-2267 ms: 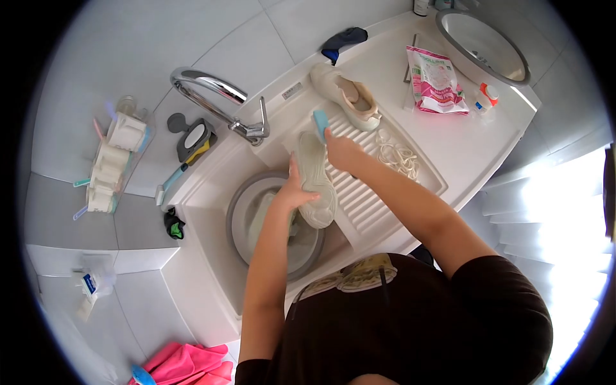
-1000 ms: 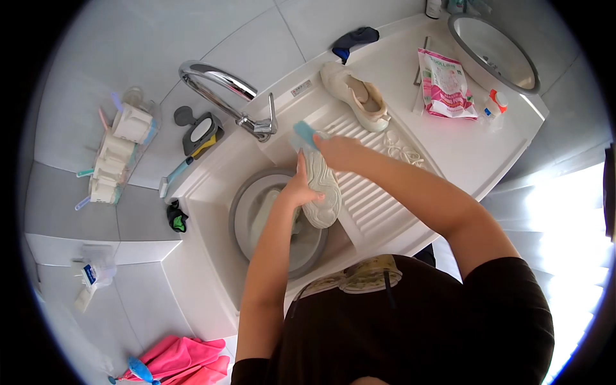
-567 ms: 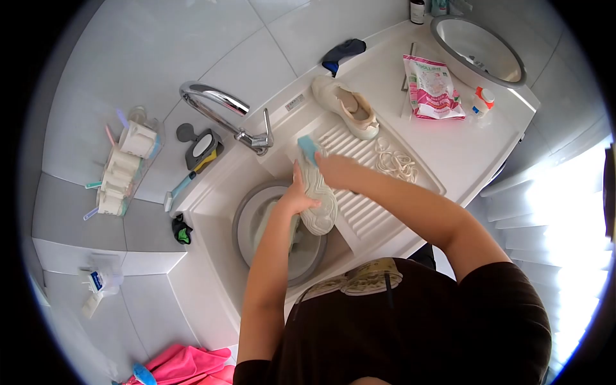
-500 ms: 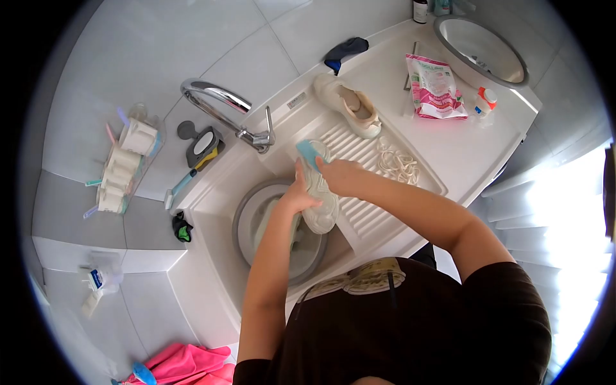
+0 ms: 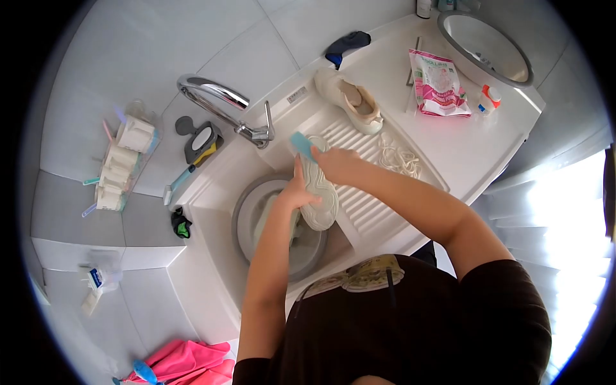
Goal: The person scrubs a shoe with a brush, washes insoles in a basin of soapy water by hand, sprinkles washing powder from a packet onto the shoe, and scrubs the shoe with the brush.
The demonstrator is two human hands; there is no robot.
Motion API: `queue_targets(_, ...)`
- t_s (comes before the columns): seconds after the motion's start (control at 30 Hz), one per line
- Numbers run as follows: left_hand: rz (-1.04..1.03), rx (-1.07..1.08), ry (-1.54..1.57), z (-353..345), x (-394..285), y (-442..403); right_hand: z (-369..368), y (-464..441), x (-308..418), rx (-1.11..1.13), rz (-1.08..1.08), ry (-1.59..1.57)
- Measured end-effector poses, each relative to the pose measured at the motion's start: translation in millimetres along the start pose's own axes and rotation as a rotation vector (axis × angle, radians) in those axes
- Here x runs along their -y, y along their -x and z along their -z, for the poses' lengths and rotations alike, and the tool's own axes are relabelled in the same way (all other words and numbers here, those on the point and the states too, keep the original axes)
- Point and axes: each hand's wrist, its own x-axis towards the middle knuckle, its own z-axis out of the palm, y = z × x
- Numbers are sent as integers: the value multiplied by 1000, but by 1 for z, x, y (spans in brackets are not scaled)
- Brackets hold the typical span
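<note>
Left hand (image 5: 296, 193): gripping white patterned shoe sole (image 5: 320, 199). Right hand (image 5: 339, 165), just beside: holding light-blue brush (image 5: 301, 144).

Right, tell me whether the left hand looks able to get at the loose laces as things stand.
Probably not directly: the left hand is holding a shoe, and the right forearm crosses between it and the laces.

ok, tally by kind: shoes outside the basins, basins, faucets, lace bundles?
Shoes: 2 (held shoe, shoe on ribbed board)
Basins: 2 (lower basin, upper-right basin)
Faucets: 1 (chrome faucet)
Lace bundles: 1 (pale laces)
Total: 6
</note>
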Motion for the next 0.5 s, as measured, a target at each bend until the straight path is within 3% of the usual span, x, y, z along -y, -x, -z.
queue_targets(0.13, -50, -14, 20, 3, 3, -4, 12, -43, -33, -53, -128, -109)
queue_targets(0.2, -50, -4, 39, 5, 0, -6, 23, -47, -44, 187, -258, -437)
queue_targets(0.23, -44, 17, 65, 3, -1, -4, 22, -47, -49, 249, -218, -407)
queue_targets(0.33, -63, 5, 26, 3, 4, -7, -4, -2, -50, 75, -157, -526)
queue_targets(0.5, -32, 30, 24, 8, 2, -7, -21, 47, -40, 58, -173, -574)
